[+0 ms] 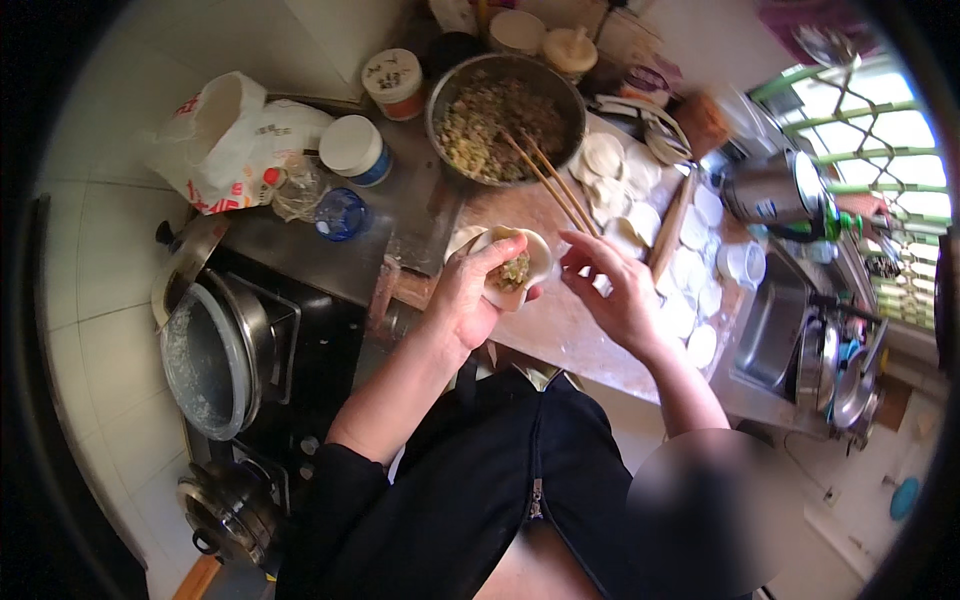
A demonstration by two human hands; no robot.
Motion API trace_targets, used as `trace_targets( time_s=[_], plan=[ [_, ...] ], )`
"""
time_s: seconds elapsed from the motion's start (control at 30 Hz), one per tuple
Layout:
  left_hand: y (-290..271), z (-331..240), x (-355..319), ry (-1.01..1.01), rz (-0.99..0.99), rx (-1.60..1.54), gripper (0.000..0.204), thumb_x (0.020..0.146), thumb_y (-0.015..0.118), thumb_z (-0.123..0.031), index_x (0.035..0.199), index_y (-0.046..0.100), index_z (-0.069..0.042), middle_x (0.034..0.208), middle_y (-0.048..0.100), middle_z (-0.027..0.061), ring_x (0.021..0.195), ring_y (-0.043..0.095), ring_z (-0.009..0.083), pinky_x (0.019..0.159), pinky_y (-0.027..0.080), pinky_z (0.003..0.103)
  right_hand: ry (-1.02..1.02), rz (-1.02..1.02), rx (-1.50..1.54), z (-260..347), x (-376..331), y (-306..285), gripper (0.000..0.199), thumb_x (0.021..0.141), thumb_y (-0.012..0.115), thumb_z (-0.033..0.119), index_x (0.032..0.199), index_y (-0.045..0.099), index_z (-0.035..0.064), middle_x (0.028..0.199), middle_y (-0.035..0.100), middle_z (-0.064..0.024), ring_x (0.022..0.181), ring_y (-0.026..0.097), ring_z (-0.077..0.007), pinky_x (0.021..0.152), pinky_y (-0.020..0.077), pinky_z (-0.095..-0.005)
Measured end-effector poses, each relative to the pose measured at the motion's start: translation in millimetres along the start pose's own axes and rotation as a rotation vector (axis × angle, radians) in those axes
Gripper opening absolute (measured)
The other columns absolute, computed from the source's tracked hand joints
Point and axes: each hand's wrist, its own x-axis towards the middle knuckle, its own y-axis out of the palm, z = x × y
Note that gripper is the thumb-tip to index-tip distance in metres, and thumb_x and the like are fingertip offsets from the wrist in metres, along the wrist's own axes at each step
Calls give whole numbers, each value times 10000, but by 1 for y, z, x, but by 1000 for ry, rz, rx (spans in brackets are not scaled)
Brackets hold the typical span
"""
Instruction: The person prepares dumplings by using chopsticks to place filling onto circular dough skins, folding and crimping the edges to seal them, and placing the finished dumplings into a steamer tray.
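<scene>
My left hand (475,283) cups a dumpling wrapper (537,255) with a lump of greenish minced filling (513,272) in its middle, thumb over one edge. The wrapper is still unsealed and curves up at its sides. To its right, my right hand (617,292) hangs above the floured board, empty, fingers bent and apart. Just beyond its fingertips are the ends of wooden chopsticks (560,188), which lean over the rim of a metal bowl (578,122) of filling. Loose round wrappers (604,155) lie piled right of the bowl, others spread along the board's right side.
A rolling pin (672,225) lies among the wrappers on the wooden board (590,335). At the right are a sink (775,330) and steel pot (770,188). Leftward stand a stove with pans (207,360), a flour bag (215,135) and a white tub (350,147).
</scene>
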Motion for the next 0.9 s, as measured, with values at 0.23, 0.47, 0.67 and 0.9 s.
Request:
trace_targets(
  time_s=[0.23, 0.47, 0.67, 0.9],
  plan=[
    [5, 17, -23, -203, 225, 258, 219, 873, 549, -231, 1015, 554, -64, 896, 605, 53, 760, 612, 153, 474, 530, 332, 30, -75, 327, -15, -68, 19, 377, 782, 673, 23, 1147, 579, 18, 887, 622, -87, 786, 628, -155, 728, 510, -278],
    [28, 46, -54, -109, 269, 480, 190, 851, 590, -126, 1005, 549, -23, 853, 606, 65, 697, 618, 137, 429, 519, 272, -145, -265, 265, -18, -112, 21, 294, 738, 704, 9, 1024, 638, 25, 822, 624, -92, 727, 627, -181, 639, 508, -272],
    [45, 109, -83, -27, 205, 580, 148, 835, 599, -96, 962, 568, -25, 828, 610, 60, 678, 624, 136, 429, 510, 242, -340, -386, 104, -34, -167, 6, 212, 728, 698, -4, 927, 632, 21, 829, 613, -101, 723, 622, -228, 629, 509, -295],
    [60, 199, -115, 72, 46, 640, 148, 816, 616, -84, 952, 582, -36, 876, 618, 64, 723, 629, 147, 433, 515, 270, -532, -418, -57, -61, -239, -13, 190, 709, 669, -19, 864, 576, 38, 792, 572, -90, 707, 590, -256, 595, 496, -321]
  ],
)
